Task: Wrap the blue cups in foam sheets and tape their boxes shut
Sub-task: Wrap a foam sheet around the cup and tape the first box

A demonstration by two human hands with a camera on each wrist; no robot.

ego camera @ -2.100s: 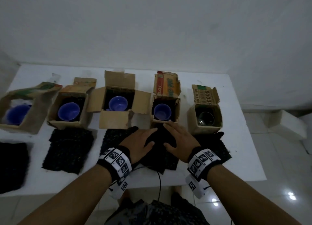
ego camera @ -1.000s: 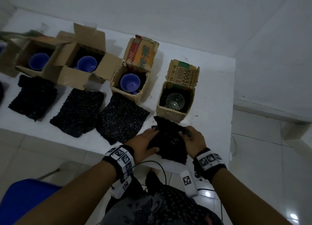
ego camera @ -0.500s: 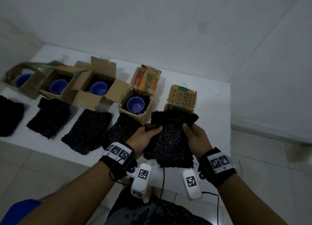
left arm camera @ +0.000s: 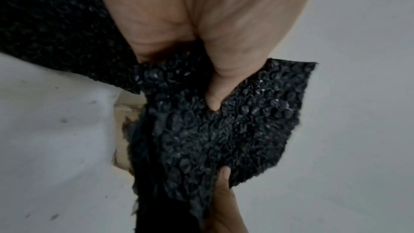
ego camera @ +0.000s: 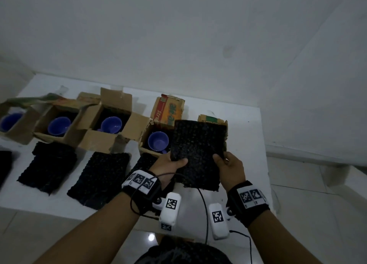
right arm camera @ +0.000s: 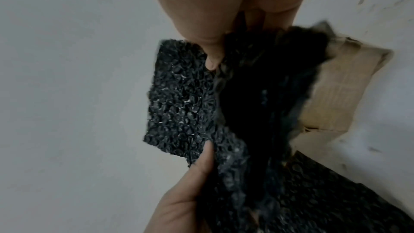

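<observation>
Both hands hold one black bubbly foam sheet (ego camera: 196,152) up in the air in front of the rightmost box (ego camera: 210,119). My left hand (ego camera: 174,162) pinches its left edge, thumb on top. My right hand (ego camera: 224,160) pinches its right edge. The wrist views show the same foam sheet (left arm camera: 219,130) (right arm camera: 183,109) pinched between thumbs and fingers. Blue cups (ego camera: 158,141) (ego camera: 111,125) (ego camera: 59,126) (ego camera: 10,122) sit in open cardboard boxes in a row on the white table (ego camera: 244,129).
More black foam sheets (ego camera: 101,177) (ego camera: 48,168) lie flat in front of the boxes. The table's front edge runs just before me, with tiled floor (ego camera: 317,214) to the right. A white wall stands behind the boxes. Cables hang from my wrist cameras.
The hands picked the foam sheet up off the table in front of the rightmost box and raised it, opened out flat, so it hides most of that box.
</observation>
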